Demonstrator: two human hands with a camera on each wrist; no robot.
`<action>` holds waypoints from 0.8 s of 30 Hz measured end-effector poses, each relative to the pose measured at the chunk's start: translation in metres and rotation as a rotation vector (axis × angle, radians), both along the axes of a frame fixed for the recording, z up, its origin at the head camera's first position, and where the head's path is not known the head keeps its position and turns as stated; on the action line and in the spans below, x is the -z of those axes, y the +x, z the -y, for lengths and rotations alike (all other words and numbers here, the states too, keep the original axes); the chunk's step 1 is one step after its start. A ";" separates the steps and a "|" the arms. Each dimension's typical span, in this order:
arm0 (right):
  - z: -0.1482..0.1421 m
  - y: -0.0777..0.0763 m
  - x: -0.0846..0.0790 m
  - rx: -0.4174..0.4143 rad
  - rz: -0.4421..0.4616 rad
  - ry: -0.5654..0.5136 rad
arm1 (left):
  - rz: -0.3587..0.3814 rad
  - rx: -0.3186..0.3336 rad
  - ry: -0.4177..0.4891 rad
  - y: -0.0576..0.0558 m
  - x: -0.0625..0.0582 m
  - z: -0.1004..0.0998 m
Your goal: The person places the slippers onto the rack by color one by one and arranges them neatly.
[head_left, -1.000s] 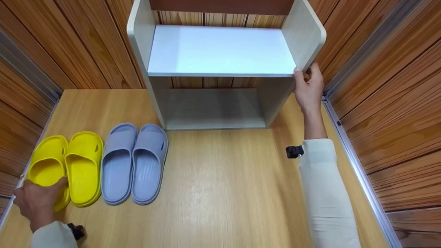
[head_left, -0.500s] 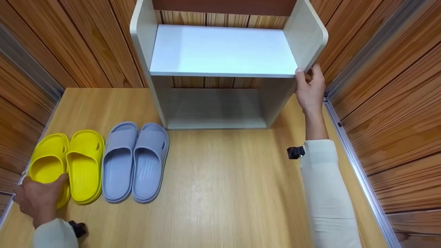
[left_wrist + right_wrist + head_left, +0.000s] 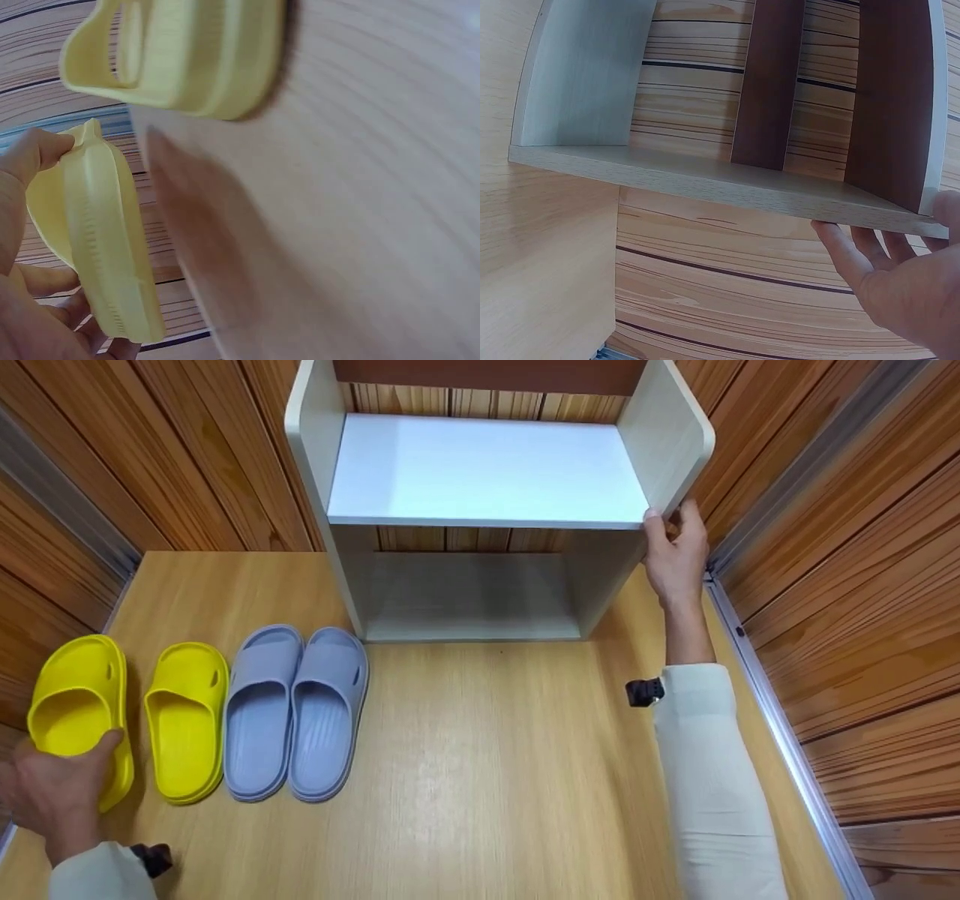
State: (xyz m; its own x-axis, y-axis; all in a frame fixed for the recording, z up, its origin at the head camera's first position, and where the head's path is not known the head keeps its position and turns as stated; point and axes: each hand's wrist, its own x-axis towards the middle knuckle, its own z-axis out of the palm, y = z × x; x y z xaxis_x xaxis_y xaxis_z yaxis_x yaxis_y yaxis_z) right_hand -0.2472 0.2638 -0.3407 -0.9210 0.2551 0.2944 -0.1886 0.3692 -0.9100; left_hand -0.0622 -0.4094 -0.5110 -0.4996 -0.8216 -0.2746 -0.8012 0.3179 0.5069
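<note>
My left hand (image 3: 64, 791) grips the heel part of a yellow slipper (image 3: 79, 671), with the thumb over its inner side. In the left wrist view this slipper (image 3: 109, 232) is raised off the floor and tilted, fingers curled under the sole. Its yellow mate (image 3: 180, 742) stays on the floor beside a pair of grey slippers (image 3: 259, 727). At the right, my right hand (image 3: 677, 562) holds the side panel of a small open shelf unit (image 3: 480, 472). The right wrist view has the fingers (image 3: 847, 251) against the panel's outer face and the thumb at its front edge.
The shelf unit has a white upper board and a pale lower board (image 3: 472, 600), with a brown strip (image 3: 487, 373) across its back. Wood-plank walls (image 3: 847, 607) close in on both sides and behind. The wooden floor (image 3: 465, 757) stretches in front of the shelf.
My left hand has lifted the left yellow slipper and moved it leftward, away from its mate. The right hand keeps its hold on the shelf unit.
</note>
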 end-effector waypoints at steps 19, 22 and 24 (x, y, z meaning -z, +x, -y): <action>-0.001 0.000 0.001 -0.029 -0.021 -0.021 | -0.225 -0.019 -0.105 -0.001 -0.049 -0.026; -0.002 0.000 0.001 -0.028 -0.016 -0.025 | -0.276 -0.015 -0.128 0.000 -0.056 -0.031; -0.002 0.000 0.001 -0.025 -0.006 -0.024 | -0.300 -0.004 -0.144 -0.001 -0.055 -0.029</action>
